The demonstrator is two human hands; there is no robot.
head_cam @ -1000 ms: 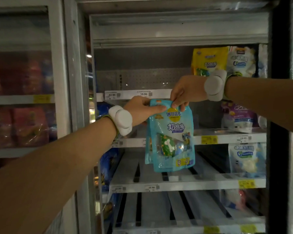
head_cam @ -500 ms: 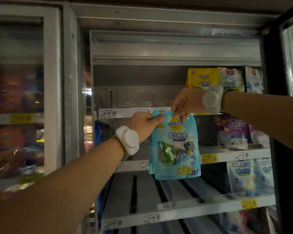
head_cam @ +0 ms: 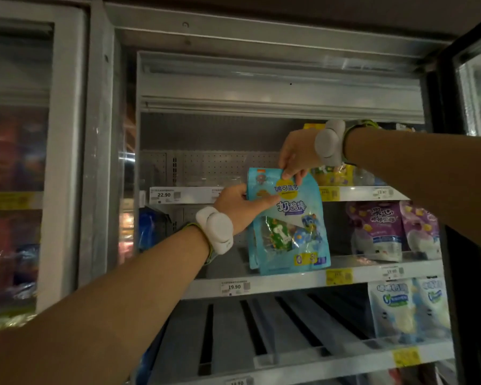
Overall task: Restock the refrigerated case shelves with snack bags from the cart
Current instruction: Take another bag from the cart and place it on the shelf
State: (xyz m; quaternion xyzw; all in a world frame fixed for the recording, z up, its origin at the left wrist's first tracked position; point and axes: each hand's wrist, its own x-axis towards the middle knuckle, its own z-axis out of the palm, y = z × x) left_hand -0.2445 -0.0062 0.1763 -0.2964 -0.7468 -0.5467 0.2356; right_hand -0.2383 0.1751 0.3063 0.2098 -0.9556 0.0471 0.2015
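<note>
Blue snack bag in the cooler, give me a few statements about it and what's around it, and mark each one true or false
1. Both hands hold the blue snack bag. True: the left hand grips its upper left edge and the right hand pinches its top.
2. The bag is lying flat on the shelf. False: it is upright, its bottom at the shelf with the 19.90 price tag.
3. Purple bags stand on the same shelf, to the right. True.
4. The price tag on the shelf edge above, at the left, reads 19.90. False: that tag reads 22.90.
5. The slotted shelf below the bag is packed with bags right across. False: only white bags stand at its right end.
</note>
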